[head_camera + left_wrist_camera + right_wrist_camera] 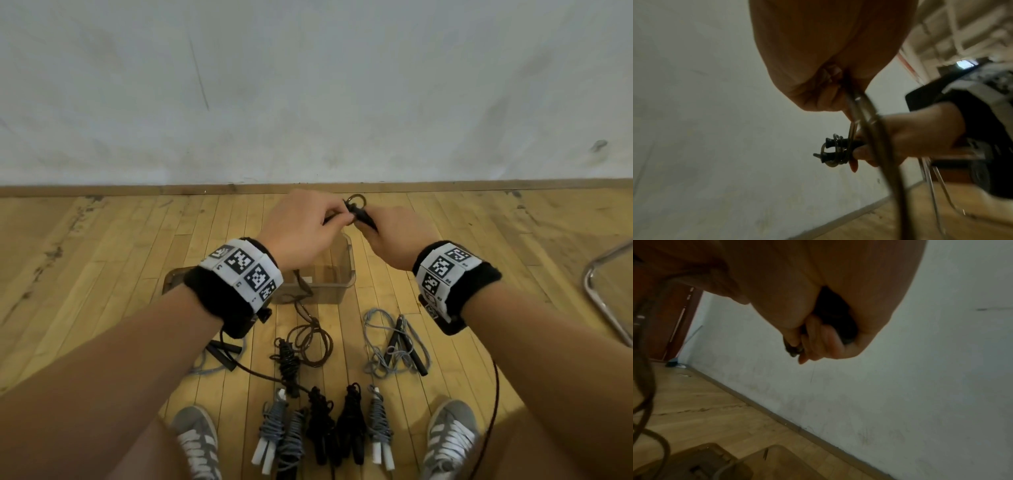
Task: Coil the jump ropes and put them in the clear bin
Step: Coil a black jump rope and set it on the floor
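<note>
Both hands are raised above the clear bin on the wooden floor. My right hand grips the two black handles of a brown jump rope, which show again, with a few turns of rope around them, as handles. My left hand pinches the brown rope right beside the handles. The rest of that rope hangs down past the bin and lies in loose loops on the floor. In the right wrist view the fingers curl round a dark handle.
Several coiled ropes, grey and black, lie in a row between my shoes. An uncoiled grey rope with black handles lies right of the loops. A metal chair leg stands at the right. A white wall with skirting is just beyond the bin.
</note>
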A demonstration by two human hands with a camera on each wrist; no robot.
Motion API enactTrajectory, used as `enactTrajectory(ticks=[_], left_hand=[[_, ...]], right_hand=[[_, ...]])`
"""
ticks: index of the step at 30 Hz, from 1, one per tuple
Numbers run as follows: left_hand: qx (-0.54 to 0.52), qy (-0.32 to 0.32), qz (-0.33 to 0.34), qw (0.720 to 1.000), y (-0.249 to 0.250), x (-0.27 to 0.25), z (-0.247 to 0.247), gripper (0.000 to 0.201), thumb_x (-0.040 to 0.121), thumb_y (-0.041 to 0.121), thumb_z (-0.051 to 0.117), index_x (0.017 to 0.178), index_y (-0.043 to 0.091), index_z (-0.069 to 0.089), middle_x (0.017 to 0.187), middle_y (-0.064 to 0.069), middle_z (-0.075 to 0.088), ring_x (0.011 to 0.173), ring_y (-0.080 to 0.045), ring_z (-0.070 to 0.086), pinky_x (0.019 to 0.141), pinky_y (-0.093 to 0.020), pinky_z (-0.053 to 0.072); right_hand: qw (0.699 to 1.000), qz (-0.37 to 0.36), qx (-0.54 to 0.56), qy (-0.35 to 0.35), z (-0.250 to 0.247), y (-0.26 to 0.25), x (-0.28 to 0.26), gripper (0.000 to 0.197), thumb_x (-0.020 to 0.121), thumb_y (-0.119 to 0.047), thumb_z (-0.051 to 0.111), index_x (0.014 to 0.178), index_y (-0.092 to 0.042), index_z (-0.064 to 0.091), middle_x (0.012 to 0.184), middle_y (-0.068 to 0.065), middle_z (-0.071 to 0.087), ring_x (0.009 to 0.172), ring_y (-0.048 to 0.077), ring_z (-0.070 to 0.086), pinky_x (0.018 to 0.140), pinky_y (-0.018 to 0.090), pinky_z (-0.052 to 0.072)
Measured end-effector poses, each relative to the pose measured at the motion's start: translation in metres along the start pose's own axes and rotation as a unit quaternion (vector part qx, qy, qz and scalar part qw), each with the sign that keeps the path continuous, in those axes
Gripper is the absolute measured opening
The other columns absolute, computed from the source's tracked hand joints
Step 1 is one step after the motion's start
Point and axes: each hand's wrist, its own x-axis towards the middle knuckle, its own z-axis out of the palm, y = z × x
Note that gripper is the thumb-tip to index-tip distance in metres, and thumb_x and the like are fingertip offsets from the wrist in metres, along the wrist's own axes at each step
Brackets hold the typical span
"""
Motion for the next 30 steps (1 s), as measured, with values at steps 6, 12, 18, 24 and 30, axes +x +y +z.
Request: enactTrajectory(ticks=[6,12,18,24,30], left_hand=[[-0.061,0.049,-0.038,0.996,-0.022,0.016,-0.013,0.024,0.105,0.035,0.055,0.109,0.023,0.076,0.087,0.015,0.069,0.073,0.004,0.056,0.067,-0.012,0.038],[-0.328,0.051,-0.129,0.934,-0.051,0.022,-0.003,0.02,0.1,0.027,0.064,0.106,0.016,0.08,0.07,0.012,0.066,0.05,0.0,0.043,0.049,-0.012,0.036],[-0.432,0.029,-0.221,0.874,-0.045,0.011,0.024,0.023,0.104,0.015,0.056,0.086,0.015,0.07,0.067,0.002,0.06,0.046,-0.005,0.04,0.041,-0.015,0.028],[-0.333,0.079,-0.146,0.928,-0.022,0.0,0.035,0.044,0.104,0.032,0.057,0.071,0.005,0.066,0.06,-0.003,0.052,0.053,-0.016,0.04,0.058,-0.029,0.036],[-0.225,0.08,-0.13,0.962,-0.004,-0.006,0.028,0.025,0.104,0.031,0.059,0.089,0.025,0.078,0.066,-0.002,0.065,0.057,-0.013,0.053,0.064,-0.038,0.051]], right_hand=[[0.988,-0.145,0.035,-0.036,-0.011,-0.01,-0.014,0.024,0.107,-0.04,0.043,0.115,-0.024,0.059,0.069,-0.013,0.053,0.058,0.005,0.05,0.051,0.02,0.027],[0.97,-0.187,0.156,0.018,-0.019,-0.023,-0.021,0.008,0.106,-0.031,0.051,0.098,-0.028,0.05,0.064,-0.016,0.05,0.052,0.002,0.046,0.055,0.011,0.037],[0.958,-0.124,0.248,0.077,-0.013,-0.026,-0.019,0.006,0.105,-0.03,0.054,0.103,-0.025,0.053,0.069,-0.014,0.052,0.059,-0.007,0.052,0.055,0.01,0.04],[0.927,-0.049,0.344,0.141,-0.009,-0.023,-0.01,0.032,0.104,-0.028,0.056,0.13,-0.019,0.042,0.07,-0.005,0.061,0.044,0.003,0.047,0.046,0.014,0.035],[0.943,-0.063,0.291,0.149,0.0,-0.017,-0.002,0.049,0.105,-0.024,0.053,0.153,-0.023,0.043,0.099,-0.011,0.065,0.072,-0.011,0.057,0.063,0.007,0.039]])
